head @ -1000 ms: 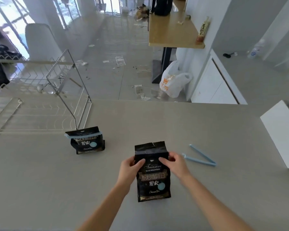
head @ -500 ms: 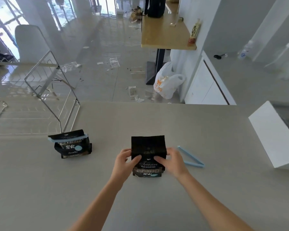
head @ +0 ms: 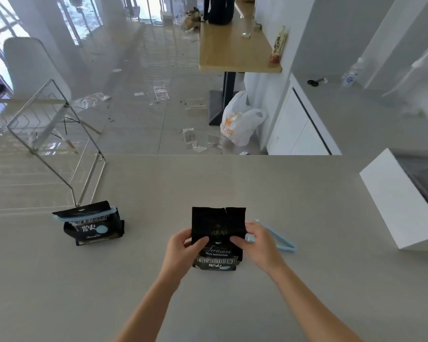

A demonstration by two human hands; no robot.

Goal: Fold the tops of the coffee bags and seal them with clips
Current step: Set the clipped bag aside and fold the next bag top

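Coffee bag (head: pixel 218 233) now upright, no longer flat, both grips — left hand (head: pixel 183 250), right hand (head: pixel 260 245) — closed on its sides.

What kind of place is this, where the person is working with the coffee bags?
Probably a home kitchen or dining area: a wide countertop holds a wire dish rack, white cabinets stand beyond it, and a wooden table sits on the glossy tiled floor.
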